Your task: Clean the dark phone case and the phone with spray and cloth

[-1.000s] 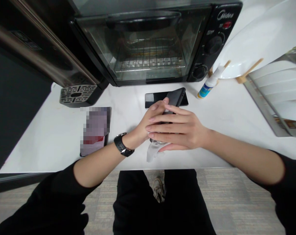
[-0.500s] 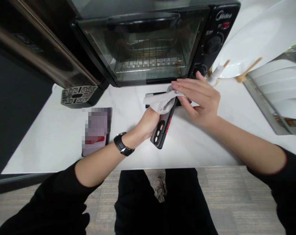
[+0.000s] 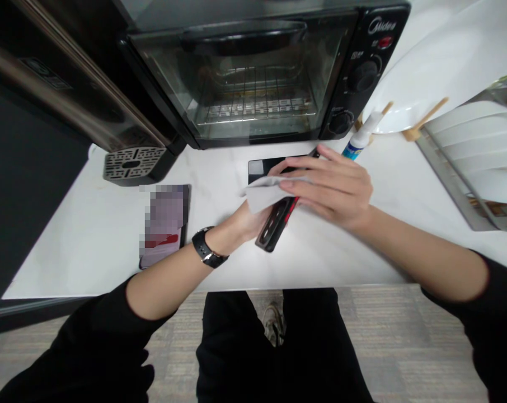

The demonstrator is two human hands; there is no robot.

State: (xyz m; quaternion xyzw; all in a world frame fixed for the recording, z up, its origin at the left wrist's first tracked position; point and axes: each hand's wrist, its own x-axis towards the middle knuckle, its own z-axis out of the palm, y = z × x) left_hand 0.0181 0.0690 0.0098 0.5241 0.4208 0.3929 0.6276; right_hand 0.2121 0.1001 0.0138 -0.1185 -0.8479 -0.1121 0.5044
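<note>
My left hand (image 3: pixel 248 220), with a black watch (image 3: pixel 207 247) on its wrist, is closed around a smartphone (image 3: pixel 268 228) in a dark case with red side buttons. The phone is tilted, camera end toward me, above the counter. Lying over its back is a light grey cloth (image 3: pixel 262 194). My right hand (image 3: pixel 341 190) holds this cloth against the phone with long, flattened fingers; the cloth and fingers hide much of the phone. Behind both hands a flat black device (image 3: pixel 257 169) lies on the counter, partly covered.
A toaster oven (image 3: pixel 253 134) stands at the back of the white counter (image 3: pixel 220 271). On the left are a machine with a drip tray (image 3: pixel 131 165) and a phone with a blurred screen (image 3: pixel 165 224). A white-and-blue bottle (image 3: pixel 356 144) and a rack of plates (image 3: pixel 467 145) stand right.
My right hand has come down and toward me over the phone, with the cloth shifted along. The phone has tilted, its back showing less. The bottle behind my right hand is more exposed.
</note>
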